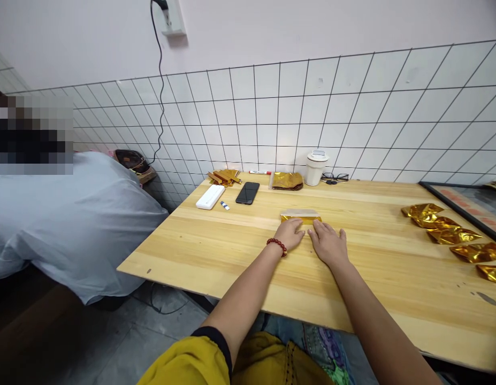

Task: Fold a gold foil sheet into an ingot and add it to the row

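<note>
Mid-frame, a gold foil sheet (300, 217) is pressed to the table (215, 251) by the flat, open left hand (290, 233) and right hand (328, 244), seemingly mid-fold; even creasing pressure is called for.

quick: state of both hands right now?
Left hand: open, fingertips pressing on the gold paper.
Right hand: open, flat, fingertips at the same paper's edge.

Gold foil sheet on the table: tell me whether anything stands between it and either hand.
Nothing visible does: the left hand and the right hand both touch the gold foil sheet at its near edge.
</note>
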`<state>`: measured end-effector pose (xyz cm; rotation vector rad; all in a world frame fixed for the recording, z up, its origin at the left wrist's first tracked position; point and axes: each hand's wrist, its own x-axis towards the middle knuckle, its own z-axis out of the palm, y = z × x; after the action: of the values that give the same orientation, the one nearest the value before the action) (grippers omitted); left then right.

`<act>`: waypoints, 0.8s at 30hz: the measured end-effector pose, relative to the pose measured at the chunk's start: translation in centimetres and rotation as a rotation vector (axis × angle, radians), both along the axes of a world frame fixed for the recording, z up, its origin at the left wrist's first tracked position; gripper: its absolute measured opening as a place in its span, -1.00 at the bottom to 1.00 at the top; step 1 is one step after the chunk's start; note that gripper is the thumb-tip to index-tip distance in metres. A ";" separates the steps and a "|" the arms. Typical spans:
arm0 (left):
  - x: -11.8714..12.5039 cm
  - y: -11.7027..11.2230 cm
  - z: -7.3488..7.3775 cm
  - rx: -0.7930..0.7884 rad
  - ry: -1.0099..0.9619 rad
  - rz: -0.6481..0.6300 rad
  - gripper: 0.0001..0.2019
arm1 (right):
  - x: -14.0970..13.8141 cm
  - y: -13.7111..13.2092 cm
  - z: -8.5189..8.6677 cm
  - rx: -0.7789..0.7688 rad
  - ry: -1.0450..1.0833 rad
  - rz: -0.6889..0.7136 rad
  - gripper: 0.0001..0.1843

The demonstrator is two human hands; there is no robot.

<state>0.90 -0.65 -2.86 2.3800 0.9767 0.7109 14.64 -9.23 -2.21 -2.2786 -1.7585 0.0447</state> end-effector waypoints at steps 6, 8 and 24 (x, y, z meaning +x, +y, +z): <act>-0.5 -0.9 0.9 0.116 0.116 -0.022 -0.70 | -0.2 -0.1 0.1 0.009 0.016 -0.031 -0.43; -0.8 -1.4 1.4 0.159 0.168 -0.001 -0.73 | -0.2 -0.2 0.2 0.017 0.026 -0.042 -0.43; -1.4 -2.6 2.2 0.208 0.282 0.100 -0.69 | 0.1 -0.5 0.3 0.093 -0.040 -0.137 -0.33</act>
<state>-0.49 -3.23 -0.69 2.6820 1.1957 0.5441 14.73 -9.70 -1.96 -2.3404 -1.5842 -0.1080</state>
